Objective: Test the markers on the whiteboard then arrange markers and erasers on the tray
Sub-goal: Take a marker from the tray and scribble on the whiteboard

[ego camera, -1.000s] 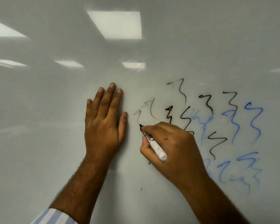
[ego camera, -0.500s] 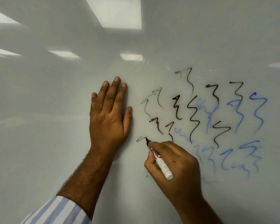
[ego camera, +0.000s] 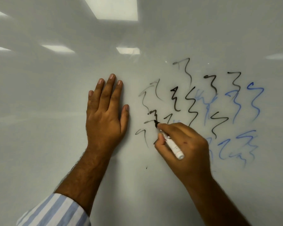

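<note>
1. Fingers of the right hand [ego camera: 185, 144] pinched the marker [ego camera: 171, 142]; the left hand [ego camera: 104, 111] lay flat, fingers straight, on the whiteboard [ego camera: 55, 95].
2. Since half a second before, the black tip had climbed from the lower squiggle [ego camera: 142, 136] onto a higher stroke.
3. White-barrelled, the marker slanted, its tip touching the board beside black and blue scribbles [ego camera: 235, 150].

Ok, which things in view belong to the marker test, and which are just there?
In the job:
- black marker, gripped by right hand
- whiteboard
- black squiggles
- blue squiggles

Just there:
- left hand, flat on board
- ceiling light reflections
</note>
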